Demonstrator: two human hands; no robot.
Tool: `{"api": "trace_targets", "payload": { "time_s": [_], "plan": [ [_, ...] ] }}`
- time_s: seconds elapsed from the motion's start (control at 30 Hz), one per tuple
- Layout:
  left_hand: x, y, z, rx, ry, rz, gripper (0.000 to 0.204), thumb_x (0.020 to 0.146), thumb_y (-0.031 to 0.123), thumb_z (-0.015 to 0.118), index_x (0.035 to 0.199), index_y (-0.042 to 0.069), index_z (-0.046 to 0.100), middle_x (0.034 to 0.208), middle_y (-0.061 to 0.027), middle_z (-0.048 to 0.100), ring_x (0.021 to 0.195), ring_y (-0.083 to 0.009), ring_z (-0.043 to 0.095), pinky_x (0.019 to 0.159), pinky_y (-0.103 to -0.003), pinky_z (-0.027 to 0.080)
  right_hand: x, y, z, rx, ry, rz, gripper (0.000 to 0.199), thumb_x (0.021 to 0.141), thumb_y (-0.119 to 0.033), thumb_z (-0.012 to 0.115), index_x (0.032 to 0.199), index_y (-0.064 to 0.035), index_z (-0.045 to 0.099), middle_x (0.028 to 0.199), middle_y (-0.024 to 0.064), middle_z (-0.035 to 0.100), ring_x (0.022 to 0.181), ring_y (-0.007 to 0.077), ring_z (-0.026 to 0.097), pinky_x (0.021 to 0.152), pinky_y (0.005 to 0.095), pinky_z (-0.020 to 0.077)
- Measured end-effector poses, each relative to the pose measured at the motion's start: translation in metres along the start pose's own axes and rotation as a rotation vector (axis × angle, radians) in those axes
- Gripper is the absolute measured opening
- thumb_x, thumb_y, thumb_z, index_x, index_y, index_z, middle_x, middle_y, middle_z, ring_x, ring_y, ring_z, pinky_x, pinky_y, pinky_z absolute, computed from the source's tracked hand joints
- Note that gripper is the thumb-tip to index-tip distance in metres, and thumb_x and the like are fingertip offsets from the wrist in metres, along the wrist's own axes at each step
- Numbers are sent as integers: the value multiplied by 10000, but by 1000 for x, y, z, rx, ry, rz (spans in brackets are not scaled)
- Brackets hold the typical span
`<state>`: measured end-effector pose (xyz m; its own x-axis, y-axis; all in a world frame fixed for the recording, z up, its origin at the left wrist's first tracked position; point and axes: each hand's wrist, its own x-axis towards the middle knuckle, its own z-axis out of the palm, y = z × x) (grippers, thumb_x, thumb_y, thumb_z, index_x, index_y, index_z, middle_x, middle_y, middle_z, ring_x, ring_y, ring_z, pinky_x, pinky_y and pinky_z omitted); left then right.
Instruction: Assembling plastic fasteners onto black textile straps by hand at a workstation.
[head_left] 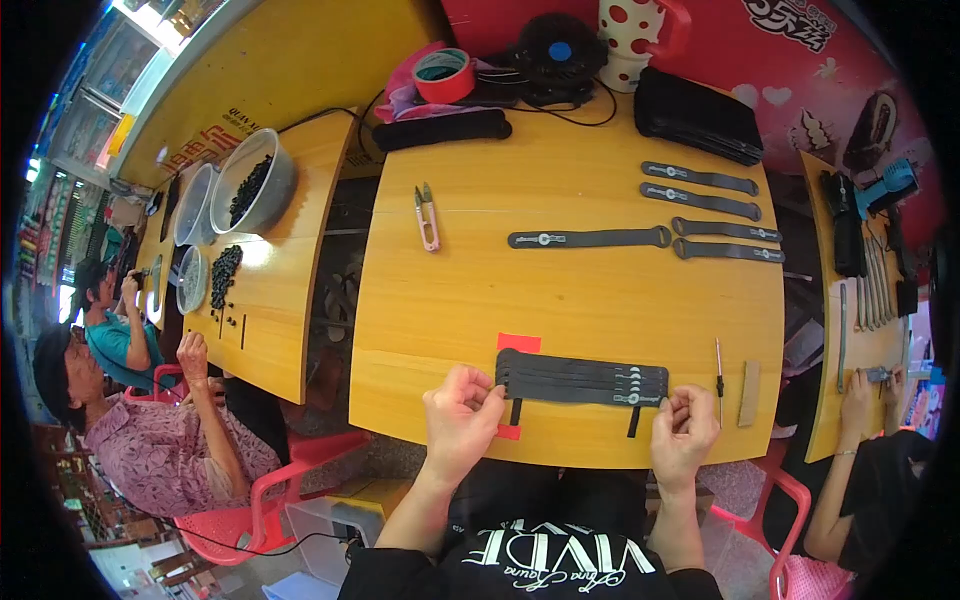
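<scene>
— What sits at the far left?

— On the neighbouring wooden table (290, 330), a metal bowl (253, 184) of small dark pieces, with more of them loose beside a smaller dish (193, 279).

— And on the main table (560, 300)?

— Pink thread snips (427, 215) lie near its left side. Near the front edge, the left hand (462, 412) has its fingers curled together, pinching the left end of a stack of black straps (583, 379), beside a red tape marker (518, 342).

— Where is that stack exactly?

— Flat on the table, just in front of the person, lying crosswise between the two hands. Two short black tabs hang from its lower edge.

— The right hand?

— The right hand (684, 432) is at the stack's right end, fingers bunched close; it seems to pinch the tab there, though the view is too small to be sure. Just right of it lie a thin screwdriver (718, 370) and a tan strip (749, 393).

— Farther back?

— Single straps (590, 238) laid out in rows, well apart from the hands.
</scene>
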<state>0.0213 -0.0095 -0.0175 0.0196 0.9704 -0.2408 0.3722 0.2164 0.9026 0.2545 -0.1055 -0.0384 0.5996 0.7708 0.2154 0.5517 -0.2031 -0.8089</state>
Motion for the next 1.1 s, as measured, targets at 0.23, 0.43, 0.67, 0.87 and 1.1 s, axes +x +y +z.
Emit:
{"api": "trace_targets", "payload": {
  "time_s": [0.23, 0.43, 0.67, 0.87, 1.1],
  "plan": [
    [-1, 1, -4, -69, 7, -7, 127, 842, -65, 666, 825, -17, 549, 579, -45, 607, 460, -61, 537, 392, -231, 412, 1, 0, 5, 6, 0, -43, 235, 748, 106, 657, 935, -22, 593, 723, 78, 578, 521, 148, 547, 492, 264, 446],
    [2, 3, -2, -82, -12, -9, 130, 841, -70, 659, 814, -25, 540, 568, -39, 600, 437, -54, 518, 382, -224, 401, 4, -3, 3, 5, 31, -40, 224, 749, 110, 651, 922, -16, 582, 723, 82, 584, 544, 153, 587, 498, 266, 471],
    [3, -3, -7, -214, -74, -7, 118, 864, -51, 650, 821, -19, 544, 620, -47, 621, 479, -45, 539, 393, -203, 410, 1, 8, 0, 132, 56, 14, 190, 776, 110, 621, 913, -17, 590, 747, 95, 598, 582, 149, 602, 522, 264, 467],
    [-19, -5, -29, 440, -1, 956, 312, 903, 145, 667, 1143, -47, 611, 1078, -199, 658, 968, -317, 654, 813, -393, 527, -14, 0, -4, -126, 133, -567, 241, 804, 6, 665, 1043, 8, 636, 901, 144, 648, 760, 245, 633, 630, 317, 479],
    [-16, -12, -46, 970, -374, 818, 900, 917, 664, 435, 1495, -12, 301, 1627, -165, 142, 1494, -406, 92, 1115, -591, 156, -49, -67, 41, -418, -291, -638, 594, 873, -437, 645, 1309, -39, 582, 1462, 107, 464, 1363, 295, 385, 993, 481, 338]
  ]
}}
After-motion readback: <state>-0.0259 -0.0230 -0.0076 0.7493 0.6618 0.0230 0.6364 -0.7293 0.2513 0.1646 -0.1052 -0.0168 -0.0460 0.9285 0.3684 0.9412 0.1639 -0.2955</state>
